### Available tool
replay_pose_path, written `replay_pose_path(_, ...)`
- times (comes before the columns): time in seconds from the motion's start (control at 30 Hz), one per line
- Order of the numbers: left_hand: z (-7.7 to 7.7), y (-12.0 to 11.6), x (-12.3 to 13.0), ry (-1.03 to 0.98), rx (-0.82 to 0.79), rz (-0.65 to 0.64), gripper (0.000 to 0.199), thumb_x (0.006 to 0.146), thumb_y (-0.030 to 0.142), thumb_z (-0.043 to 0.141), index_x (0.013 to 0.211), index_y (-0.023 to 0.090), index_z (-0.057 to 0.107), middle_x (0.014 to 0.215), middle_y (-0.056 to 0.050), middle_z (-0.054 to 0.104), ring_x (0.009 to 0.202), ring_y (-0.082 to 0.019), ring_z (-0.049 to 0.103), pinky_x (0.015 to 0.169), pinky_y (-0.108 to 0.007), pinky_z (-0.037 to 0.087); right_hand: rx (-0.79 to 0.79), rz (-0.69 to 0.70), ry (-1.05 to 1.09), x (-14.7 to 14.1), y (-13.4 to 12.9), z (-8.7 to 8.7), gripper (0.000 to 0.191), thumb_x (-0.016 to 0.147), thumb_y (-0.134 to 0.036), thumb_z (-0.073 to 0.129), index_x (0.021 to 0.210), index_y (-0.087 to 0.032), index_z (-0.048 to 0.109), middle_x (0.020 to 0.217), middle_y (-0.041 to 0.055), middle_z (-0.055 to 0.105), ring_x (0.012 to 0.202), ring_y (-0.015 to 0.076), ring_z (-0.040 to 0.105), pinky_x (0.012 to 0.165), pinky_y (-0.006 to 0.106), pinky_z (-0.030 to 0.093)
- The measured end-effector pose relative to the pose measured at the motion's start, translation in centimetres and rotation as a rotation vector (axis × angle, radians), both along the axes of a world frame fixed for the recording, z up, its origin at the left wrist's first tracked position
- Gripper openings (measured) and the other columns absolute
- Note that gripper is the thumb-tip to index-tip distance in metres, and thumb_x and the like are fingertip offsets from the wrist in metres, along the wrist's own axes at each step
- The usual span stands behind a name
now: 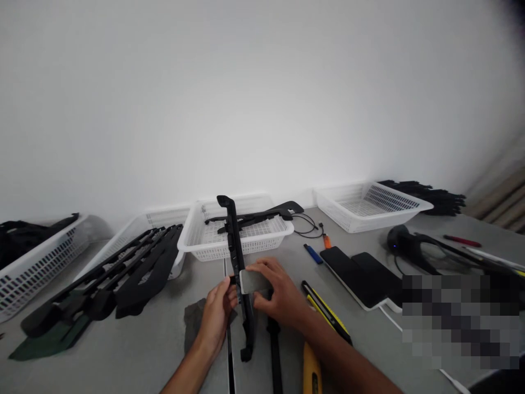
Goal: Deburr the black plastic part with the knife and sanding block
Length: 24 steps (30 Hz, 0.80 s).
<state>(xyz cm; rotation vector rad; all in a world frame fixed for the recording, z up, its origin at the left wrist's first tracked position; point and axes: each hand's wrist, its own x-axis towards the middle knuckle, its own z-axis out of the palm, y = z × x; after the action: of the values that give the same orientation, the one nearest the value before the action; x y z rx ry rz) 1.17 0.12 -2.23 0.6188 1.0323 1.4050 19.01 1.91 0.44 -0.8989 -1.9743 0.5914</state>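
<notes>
A long black plastic part stands nearly upright in the middle of the view, above the grey table. My left hand is closed on its left edge, around the middle of its length. My right hand grips a flat, light grey rectangular piece between thumb and fingers, and that piece lies against the part's right side. A dark grey cloth is beside my left hand. Under my right hand lies a black-handled tool, its upper end hidden.
White baskets line the wall, several holding black parts. Another white basket is at the right. Two phones, a blue cutter, a yellow-and-black cutter, a yellow tool and black headphones lie to the right.
</notes>
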Motion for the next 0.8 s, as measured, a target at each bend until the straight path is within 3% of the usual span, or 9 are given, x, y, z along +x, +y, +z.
replay_pose_path(0.33, -0.3, 0.1, -0.2, 0.024, 0.011, 0.02, 0.046, 0.069, 0.051, 0.088, 0.096, 0.015, 0.078, 0.08, -0.006, 0.081, 0.078, -0.022, 0.077, 0.074, -0.031, 0.06, 0.02, -0.022, -0.001, 0.0, 0.2, -0.1, 0.056, 0.071, -0.005, 0.065, 0.124, -0.023, 0.064, 0.122, 0.0062, 0.063, 0.119, 0.0248, 0.055, 0.107, 0.042, 0.046)
replay_pose_path(0.57, 0.3, 0.0, -0.1, 0.067, 0.081, -0.048, 0.04, 0.075, 0.052, 0.085, 0.095, 0.018, 0.079, 0.084, -0.005, 0.081, 0.073, -0.021, 0.075, 0.062, -0.027, 0.055, 0.065, -0.117, -0.058, -0.1, 0.5, -0.4, 0.056, 0.07, -0.004, 0.067, 0.122, -0.024, 0.068, 0.118, 0.0067, 0.063, 0.115, 0.0264, 0.056, 0.106, 0.045, 0.047)
replay_pose_path(0.8, 0.7, -0.1, 0.0, 0.108, 0.085, -0.138, 0.04, 0.077, 0.055, 0.083, 0.095, 0.02, 0.081, 0.085, -0.006, 0.082, 0.075, -0.023, 0.075, 0.068, -0.03, 0.056, 0.114, -0.191, -0.143, 0.0, 0.7, -0.4, 0.058, 0.068, -0.003, 0.066, 0.122, -0.025, 0.069, 0.118, 0.0073, 0.064, 0.114, 0.0289, 0.056, 0.102, 0.048, 0.048)
